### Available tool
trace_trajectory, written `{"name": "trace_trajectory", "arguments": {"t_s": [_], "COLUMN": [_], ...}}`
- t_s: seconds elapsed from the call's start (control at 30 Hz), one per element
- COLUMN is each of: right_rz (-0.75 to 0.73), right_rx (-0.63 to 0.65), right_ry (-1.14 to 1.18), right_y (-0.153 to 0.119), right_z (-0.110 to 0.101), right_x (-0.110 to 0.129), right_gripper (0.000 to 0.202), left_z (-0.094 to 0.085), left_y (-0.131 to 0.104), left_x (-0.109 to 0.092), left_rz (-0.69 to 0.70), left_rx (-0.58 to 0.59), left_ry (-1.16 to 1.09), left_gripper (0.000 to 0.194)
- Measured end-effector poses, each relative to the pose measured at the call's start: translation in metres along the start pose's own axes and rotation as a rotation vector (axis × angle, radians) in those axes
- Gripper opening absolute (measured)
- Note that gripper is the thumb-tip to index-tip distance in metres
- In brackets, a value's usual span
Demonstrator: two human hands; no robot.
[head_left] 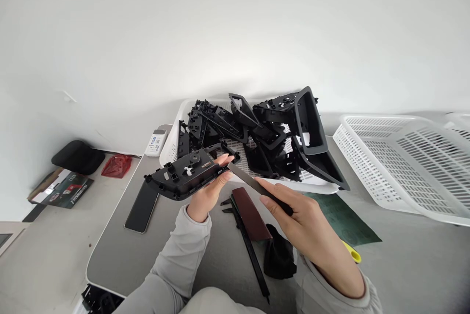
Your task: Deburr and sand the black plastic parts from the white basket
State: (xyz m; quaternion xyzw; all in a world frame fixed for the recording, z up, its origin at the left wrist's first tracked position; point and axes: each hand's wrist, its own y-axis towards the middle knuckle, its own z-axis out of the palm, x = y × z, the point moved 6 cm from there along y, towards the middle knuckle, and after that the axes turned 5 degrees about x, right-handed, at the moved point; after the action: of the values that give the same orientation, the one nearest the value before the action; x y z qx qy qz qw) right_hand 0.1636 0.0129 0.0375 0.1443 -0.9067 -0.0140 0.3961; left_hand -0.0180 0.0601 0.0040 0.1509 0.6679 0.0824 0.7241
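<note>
My left hand (206, 195) grips a black plastic trim part (183, 173) by its right end, with clips and ribs along its edges. In my right hand (306, 218) is a flat file (246, 178), a thin grey strip pointing up and left. The file's tip lies at the part's right end, close to my left fingertips; whether it touches the part I cannot tell. Below my hands on the table are a black caliper (251, 253), a folded dark-red sandpaper sheet (251, 213) and a black cloth bundle (279, 254).
Behind, a white basket (169, 150) holds several black trim parts (312, 123). Another white basket (378, 189) stands at right. A green sheet (348, 221) and yellow handle (353, 251) lie near my right arm. A phone (142, 209) and white device (156, 143) lie left.
</note>
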Motion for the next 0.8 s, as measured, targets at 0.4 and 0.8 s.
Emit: {"name": "trace_trajectory", "arguments": {"t_s": [0.4,0.8], "right_rz": [-0.009,0.123], "right_rx": [0.020,-0.200], "right_ry": [0.038,0.403], "right_y": [-0.001,0.002], "right_z": [0.001,-0.001], "right_x": [0.001,-0.009], "right_gripper": [0.038,0.045], "left_z": [0.001,0.011], "left_y": [-0.001,-0.003], "left_x": [0.002,0.013], "left_rz": [-0.010,-0.244], "left_rx": [-0.012,-0.081], "left_ry": [-0.086,-0.385], "left_gripper": [0.033,0.022]}}
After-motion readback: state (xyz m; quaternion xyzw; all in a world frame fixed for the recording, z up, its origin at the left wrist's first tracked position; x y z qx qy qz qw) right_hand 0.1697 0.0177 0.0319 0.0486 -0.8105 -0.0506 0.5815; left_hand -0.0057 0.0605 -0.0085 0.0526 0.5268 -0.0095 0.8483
